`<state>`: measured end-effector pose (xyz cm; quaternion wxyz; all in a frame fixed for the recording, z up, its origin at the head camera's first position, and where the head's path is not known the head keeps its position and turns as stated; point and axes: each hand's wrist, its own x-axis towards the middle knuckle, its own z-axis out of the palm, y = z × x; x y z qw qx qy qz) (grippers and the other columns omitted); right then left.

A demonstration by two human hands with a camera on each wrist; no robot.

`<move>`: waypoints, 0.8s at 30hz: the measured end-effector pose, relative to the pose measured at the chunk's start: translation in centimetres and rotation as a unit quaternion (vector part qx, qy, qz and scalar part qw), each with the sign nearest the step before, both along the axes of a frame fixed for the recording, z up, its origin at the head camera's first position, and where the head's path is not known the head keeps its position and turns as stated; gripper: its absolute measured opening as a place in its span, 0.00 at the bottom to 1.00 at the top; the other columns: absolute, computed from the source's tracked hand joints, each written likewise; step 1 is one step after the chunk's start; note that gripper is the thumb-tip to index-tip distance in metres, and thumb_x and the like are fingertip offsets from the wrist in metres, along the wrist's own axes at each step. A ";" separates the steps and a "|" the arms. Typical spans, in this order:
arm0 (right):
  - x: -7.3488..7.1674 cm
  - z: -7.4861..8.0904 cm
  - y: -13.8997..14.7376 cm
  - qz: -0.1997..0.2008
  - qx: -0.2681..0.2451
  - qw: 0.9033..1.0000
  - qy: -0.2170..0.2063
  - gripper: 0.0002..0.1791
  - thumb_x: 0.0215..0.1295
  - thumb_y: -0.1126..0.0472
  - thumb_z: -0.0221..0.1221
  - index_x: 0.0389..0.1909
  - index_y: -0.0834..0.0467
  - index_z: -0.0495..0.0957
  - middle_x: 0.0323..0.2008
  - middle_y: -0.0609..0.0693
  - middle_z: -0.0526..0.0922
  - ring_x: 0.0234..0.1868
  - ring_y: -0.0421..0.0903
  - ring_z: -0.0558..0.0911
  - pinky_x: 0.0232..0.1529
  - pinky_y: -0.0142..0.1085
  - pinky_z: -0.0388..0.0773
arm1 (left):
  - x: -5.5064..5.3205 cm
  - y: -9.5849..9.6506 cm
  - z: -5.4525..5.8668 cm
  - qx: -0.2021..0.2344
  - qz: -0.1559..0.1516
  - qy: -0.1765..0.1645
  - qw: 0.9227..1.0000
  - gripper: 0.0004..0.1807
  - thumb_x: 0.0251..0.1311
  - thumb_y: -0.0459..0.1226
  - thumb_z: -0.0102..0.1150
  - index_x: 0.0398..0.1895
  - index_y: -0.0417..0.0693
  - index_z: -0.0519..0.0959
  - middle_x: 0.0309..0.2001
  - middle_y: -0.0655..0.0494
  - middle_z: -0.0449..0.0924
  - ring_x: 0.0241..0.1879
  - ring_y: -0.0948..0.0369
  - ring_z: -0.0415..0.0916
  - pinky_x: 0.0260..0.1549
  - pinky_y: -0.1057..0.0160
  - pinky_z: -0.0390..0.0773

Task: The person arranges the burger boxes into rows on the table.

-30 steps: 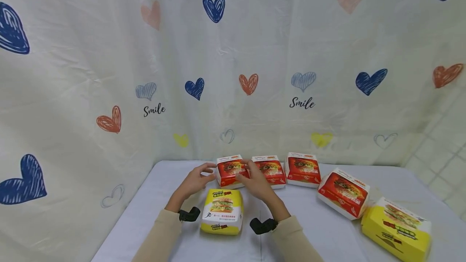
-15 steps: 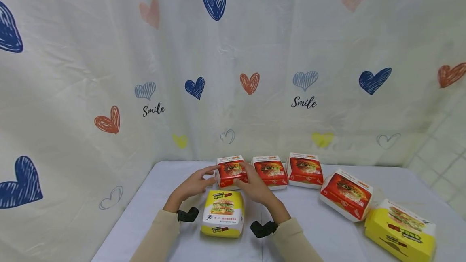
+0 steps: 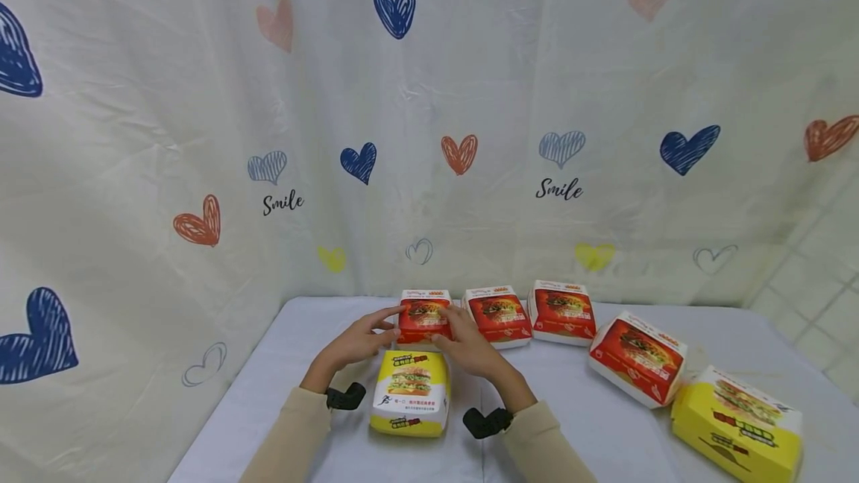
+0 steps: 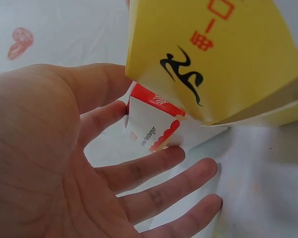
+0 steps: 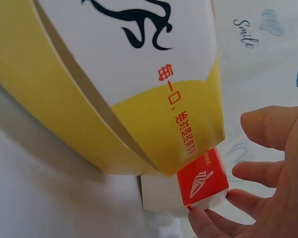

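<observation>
A red-and-white burger box [image 3: 423,323] stands at the back left of the table, with a hand at each side. My left hand [image 3: 360,339] spreads its fingers along the box's left side; in the left wrist view the index fingertip meets the white wall of that burger box [image 4: 149,124]. On the opposite side, my right hand [image 3: 467,343] has its fingers extended, and fingertips touch the edge of the burger box [image 5: 203,183] in the right wrist view. Directly in front of it, between the forearms, lies a yellow-and-white burger box [image 3: 409,396].
Two more red burger boxes, including the nearer one [image 3: 497,317], line the back edge to the right. Farther right sit an angled red burger box [image 3: 639,358] and a yellow one [image 3: 737,423]. A heart-printed curtain [image 3: 429,95] hangs behind the white table [image 3: 557,408].
Both hands have closed in on the back-left red burger box, which has turned slightly and now faces straighter. The view has shifted a little; the other boxes stay in place.
</observation>
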<state>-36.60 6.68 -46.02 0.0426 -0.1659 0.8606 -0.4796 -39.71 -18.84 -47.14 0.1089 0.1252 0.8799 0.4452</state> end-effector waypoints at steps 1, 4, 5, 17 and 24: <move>0.0 0.0 0.0 0.001 -0.001 1.000 0.000 0.33 0.74 0.57 0.58 0.75 0.60 0.62 0.79 0.61 0.55 0.79 0.65 0.55 0.68 0.64 0.67 | 0.0 0.0 0.0 -0.001 0.001 0.000 1.000 0.33 0.69 0.56 0.59 0.76 0.70 0.65 0.68 0.42 0.73 0.56 0.49 0.79 0.48 0.48 0.84; 0.1 0.0 0.2 0.004 -0.004 1.000 -0.003 0.29 0.74 0.58 0.57 0.73 0.61 0.65 0.79 0.60 0.56 0.78 0.65 0.57 0.67 0.63 0.70 | 0.1 0.0 0.0 0.000 0.007 0.000 1.000 0.33 0.69 0.55 0.59 0.76 0.69 0.65 0.66 0.42 0.74 0.50 0.52 0.82 0.47 0.49 0.84; 0.2 0.0 0.2 0.005 -0.003 1.000 -0.001 0.28 0.74 0.58 0.57 0.72 0.61 0.66 0.78 0.60 0.56 0.78 0.65 0.57 0.67 0.63 0.70 | 0.1 0.1 0.0 0.001 0.011 -0.001 1.000 0.33 0.69 0.55 0.59 0.76 0.70 0.65 0.66 0.42 0.74 0.49 0.53 0.83 0.47 0.49 0.84; 0.3 0.2 0.4 0.030 -0.006 0.999 0.011 0.23 0.77 0.61 0.53 0.69 0.60 0.71 0.75 0.61 0.59 0.73 0.63 0.63 0.67 0.61 0.72 | 0.4 0.2 0.1 0.003 0.056 0.025 0.998 0.26 0.71 0.51 0.59 0.71 0.69 0.70 0.61 0.43 0.79 0.43 0.55 0.82 0.40 0.56 0.85; 0.4 -0.2 0.4 0.033 0.003 0.999 0.011 0.22 0.77 0.61 0.52 0.68 0.58 0.72 0.75 0.60 0.59 0.74 0.64 0.62 0.67 0.62 0.71 | 0.4 0.3 -0.4 0.011 0.074 0.031 0.997 0.25 0.70 0.51 0.61 0.68 0.65 0.71 0.58 0.42 0.81 0.40 0.56 0.82 0.39 0.56 0.85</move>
